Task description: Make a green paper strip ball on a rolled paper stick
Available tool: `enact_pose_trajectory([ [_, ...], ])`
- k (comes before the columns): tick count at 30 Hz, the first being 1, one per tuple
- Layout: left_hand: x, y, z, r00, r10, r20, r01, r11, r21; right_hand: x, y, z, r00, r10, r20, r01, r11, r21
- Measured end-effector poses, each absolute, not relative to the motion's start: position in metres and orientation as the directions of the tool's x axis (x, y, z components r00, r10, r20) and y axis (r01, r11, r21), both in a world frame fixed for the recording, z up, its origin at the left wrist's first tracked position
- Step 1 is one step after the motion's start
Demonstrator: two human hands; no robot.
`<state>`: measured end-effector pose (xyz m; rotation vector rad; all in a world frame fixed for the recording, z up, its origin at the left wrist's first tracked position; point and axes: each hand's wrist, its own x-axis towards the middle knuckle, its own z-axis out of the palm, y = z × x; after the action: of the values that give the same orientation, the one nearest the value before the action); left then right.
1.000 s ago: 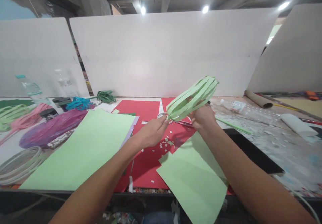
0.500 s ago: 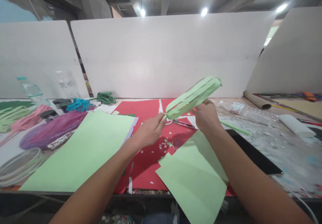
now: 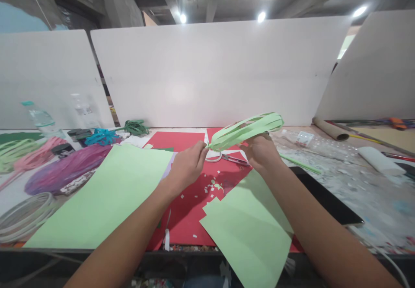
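The person holds a light green slit paper roll (image 3: 244, 130) in the air above the tabletop (image 3: 356, 180), over the red paper (image 3: 191, 210). The left hand (image 3: 186, 167) pinches the narrow left end of the roll between thumb and fingers, so this grip is pressed together on the paper. The right hand (image 3: 261, 152) holds the roll from below near its wider right end, the fingers curled around it. Just behind the hands, scissors (image 3: 231, 158) lie on the red paper. A large green sheet (image 3: 103, 193) lies at the left, and another green sheet (image 3: 249, 232) lies under the right forearm.
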<state>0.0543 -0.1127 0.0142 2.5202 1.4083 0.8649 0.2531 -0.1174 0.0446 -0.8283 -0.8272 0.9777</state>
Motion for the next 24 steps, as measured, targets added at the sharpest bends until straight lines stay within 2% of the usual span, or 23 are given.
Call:
enact_pose_trajectory([
  [5,0.043,-0.104,0.018,0.431,0.779,0.455,0.725,-0.6,0.339,0.259,-0.118,0.041,0.318,0.892,0.321,-0.22,0.399,-0.89],
  [8,0.04,-0.101,0.02,0.436,0.763,0.477,0.709,-0.618,0.341,0.262,-0.115,0.038,0.288,0.896,0.338,-0.199,0.402,-0.894],
  [11,0.039,-0.101,0.019,0.459,0.758,0.464,0.658,-0.641,0.395,0.261,-0.111,0.035,0.276,0.903,0.329,-0.208,0.391,-0.897],
  [13,0.04,-0.101,0.017,0.471,0.757,0.453,0.592,-0.652,0.474,0.26,-0.113,0.036,0.277,0.896,0.348,-0.196,0.407,-0.892],
  [16,0.042,-0.098,0.013,0.423,0.791,0.442,0.41,-0.603,0.685,0.256,-0.123,0.043,0.301,0.852,0.43,-0.068,0.468,-0.881],
  [19,0.045,-0.092,0.012,0.304,0.898,0.317,0.052,-0.348,0.936,0.251,-0.136,0.051,0.33,0.733,0.595,0.105,0.598,-0.794],
  [21,0.047,-0.089,0.014,0.278,0.931,0.235,-0.146,-0.201,0.969,0.245,-0.14,0.05,0.364,0.648,0.67,0.141,0.672,-0.727],
  [22,0.049,-0.088,0.015,0.277,0.934,0.226,-0.207,-0.172,0.963,0.24,-0.14,0.047,0.369,0.643,0.671,0.13,0.679,-0.722],
  [24,0.052,-0.089,0.016,0.277,0.929,0.246,-0.288,-0.164,0.944,0.229,-0.138,0.034,0.288,0.755,0.589,0.066,0.598,-0.798],
])
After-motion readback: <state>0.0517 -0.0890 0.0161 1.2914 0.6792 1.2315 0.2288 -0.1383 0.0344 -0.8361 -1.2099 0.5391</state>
